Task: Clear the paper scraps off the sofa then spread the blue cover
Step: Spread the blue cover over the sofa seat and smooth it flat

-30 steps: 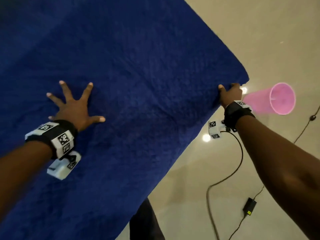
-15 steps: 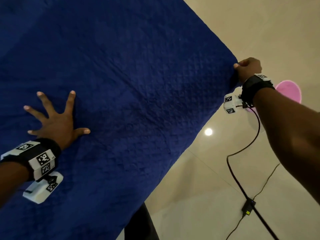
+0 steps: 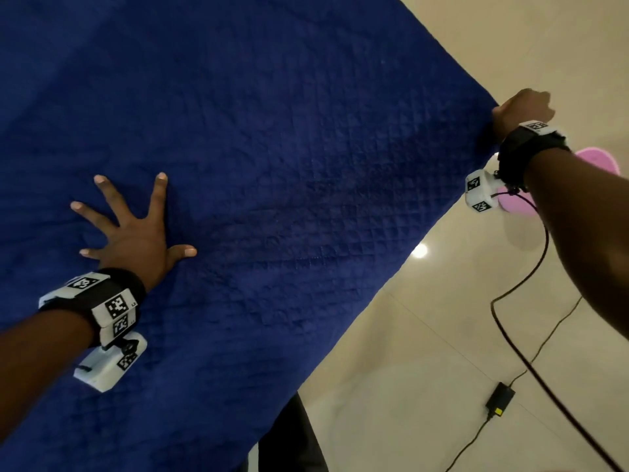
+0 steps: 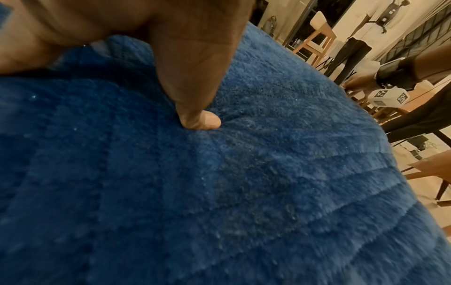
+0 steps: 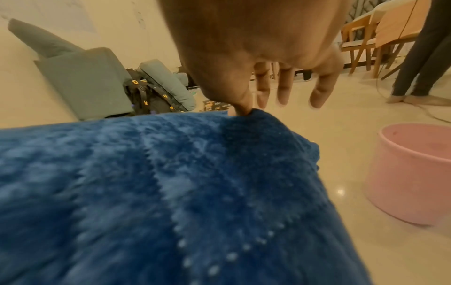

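The blue cover point(image 3: 272, 165), quilted and plush, lies spread over the sofa and fills most of the head view. My left hand point(image 3: 136, 240) presses flat on it with fingers splayed; its thumb point(image 4: 195, 92) digs into the pile. My right hand point(image 3: 520, 110) holds the cover's far right corner point(image 5: 253, 119) at the sofa's edge. In the right wrist view a thumb and forefinger pinch that corner while the other fingers point(image 5: 285, 90) hang loose. No paper scraps show in any view.
A pink bin point(image 5: 412, 173) stands on the tiled floor just right of the corner, partly hidden by my forearm point(image 3: 599, 158). A black cable point(image 3: 510, 318) and adapter point(image 3: 499, 400) lie on the floor. Grey cushions point(image 5: 85, 81), a backpack point(image 5: 146, 96) and another person's legs point(image 5: 419, 57) lie beyond.
My right hand has carried the cover's corner farther away and to the right, now in front of the pink bin. My left hand stays flat on the cover.
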